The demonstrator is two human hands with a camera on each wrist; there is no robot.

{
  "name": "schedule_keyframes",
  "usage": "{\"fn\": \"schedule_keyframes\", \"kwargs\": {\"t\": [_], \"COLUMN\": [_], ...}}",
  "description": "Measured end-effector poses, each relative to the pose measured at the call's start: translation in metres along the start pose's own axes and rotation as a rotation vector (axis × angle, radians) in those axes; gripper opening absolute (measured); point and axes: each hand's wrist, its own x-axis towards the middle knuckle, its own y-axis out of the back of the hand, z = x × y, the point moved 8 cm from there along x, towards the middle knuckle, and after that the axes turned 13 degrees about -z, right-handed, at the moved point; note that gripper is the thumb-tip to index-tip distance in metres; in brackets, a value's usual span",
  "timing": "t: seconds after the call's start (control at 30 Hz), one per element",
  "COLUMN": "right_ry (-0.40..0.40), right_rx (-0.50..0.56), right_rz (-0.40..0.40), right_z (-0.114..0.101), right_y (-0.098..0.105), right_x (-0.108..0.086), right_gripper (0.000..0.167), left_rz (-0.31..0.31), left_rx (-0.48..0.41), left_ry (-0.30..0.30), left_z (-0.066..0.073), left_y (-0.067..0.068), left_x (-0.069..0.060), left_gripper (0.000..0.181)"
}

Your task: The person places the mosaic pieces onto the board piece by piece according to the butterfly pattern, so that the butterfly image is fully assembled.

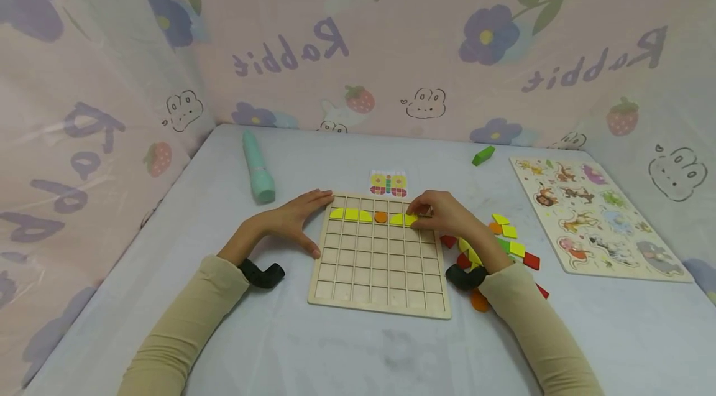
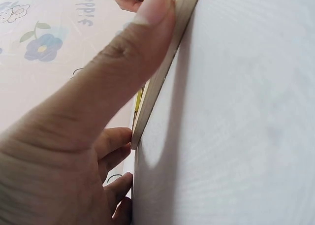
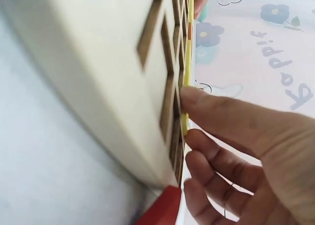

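A wooden grid board [image 1: 379, 259] lies flat on the table, with a row of yellow tiles [image 1: 351, 214] and one orange round piece [image 1: 381, 217] in its second row from the back. My left hand [image 1: 288, 220] steadies the board's left side, thumb and fingers spread along the edge; the left wrist view shows the thumb [image 2: 133, 43] against the wooden rim. At the right end of that row, my right hand [image 1: 444, 214] pinches a yellow tile [image 3: 185, 122] between thumb and index finger. Behind the board lies a small butterfly pattern card [image 1: 388, 183].
Loose red, yellow, green and orange pieces [image 1: 517, 249] are scattered right of the board, partly under the right forearm. An animal puzzle board [image 1: 587, 209] lies farther right. A green block [image 1: 483, 155] sits at the back, and a mint-green tapered object [image 1: 258, 167] at the back left.
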Motion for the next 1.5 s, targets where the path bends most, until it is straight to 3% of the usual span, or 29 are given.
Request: {"fn": "schedule_keyframes", "kwargs": {"t": [0.37,0.67,0.93,1.13,1.27,1.5], "right_ry": [-0.013,-0.068,-0.042,-0.058,-0.078,-0.204], "right_rx": [0.018,-0.021,0.018,0.056,0.019,-0.133], "right_rz": [0.002,0.031,-0.078,-0.149,-0.126,-0.037], "right_z": [0.003,0.022,0.033,0.039,0.041,0.048], "right_y": [0.003,0.02,0.014,0.005,0.004,0.011], "right_x": [-0.008,-0.043,-0.076,-0.082,-0.079,-0.076], "right_gripper": [0.026,0.015,0.02,0.02,0.02,0.025], "left_rz": [-0.002,-0.003,0.001,-0.005,-0.004,-0.005], "left_rx": [-0.003,0.01,0.007,-0.006,0.002,0.002], "left_ry": [0.009,0.014,0.011,0.022,0.016,0.011], "left_z": [-0.001,-0.001,-0.001,0.0,0.002,0.003], "left_y": [0.0,0.0,0.0,0.0,0.0,0.0], "left_x": [0.001,-0.001,-0.001,-0.001,-0.001,-0.001], "left_gripper": [0.116,0.116,0.115,0.115,0.115,0.115]}}
